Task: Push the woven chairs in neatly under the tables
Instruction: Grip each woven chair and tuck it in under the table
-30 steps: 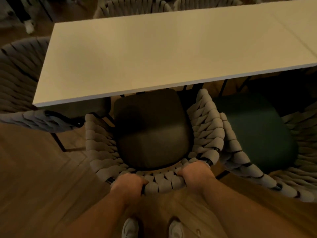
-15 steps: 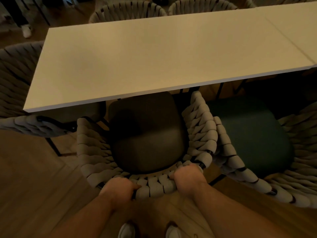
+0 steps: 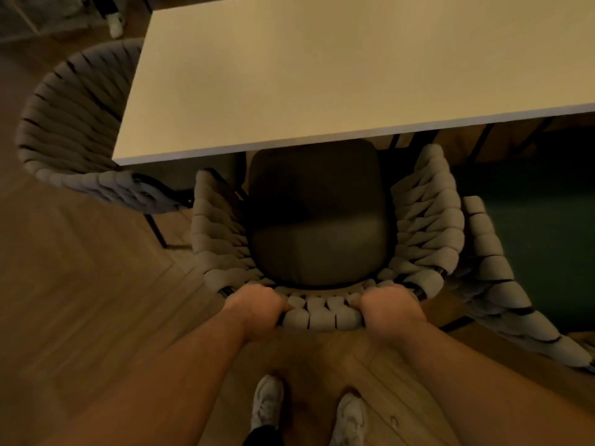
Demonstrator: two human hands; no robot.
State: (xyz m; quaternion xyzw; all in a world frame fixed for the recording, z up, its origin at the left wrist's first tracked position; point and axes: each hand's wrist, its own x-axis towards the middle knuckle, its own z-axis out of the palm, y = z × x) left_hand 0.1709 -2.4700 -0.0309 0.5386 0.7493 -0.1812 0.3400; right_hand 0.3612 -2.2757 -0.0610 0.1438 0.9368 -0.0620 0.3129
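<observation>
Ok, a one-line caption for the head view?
Left hand and right hand grip the back of the woven chair, its seat partly under the table.

1. The wooden floor [image 3: 80, 300] is brown planks laid in a herringbone pattern.
2. The light is dim and warm, and deep shadow lies under the pale table [image 3: 322, 75].
3. A grey woven chair [image 3: 74, 123] stands at the table's left end. A second woven chair [image 3: 483, 268], with a dark green seat, stands on the right.
4. A white shoe [image 3: 115, 24] shows at top left.
</observation>
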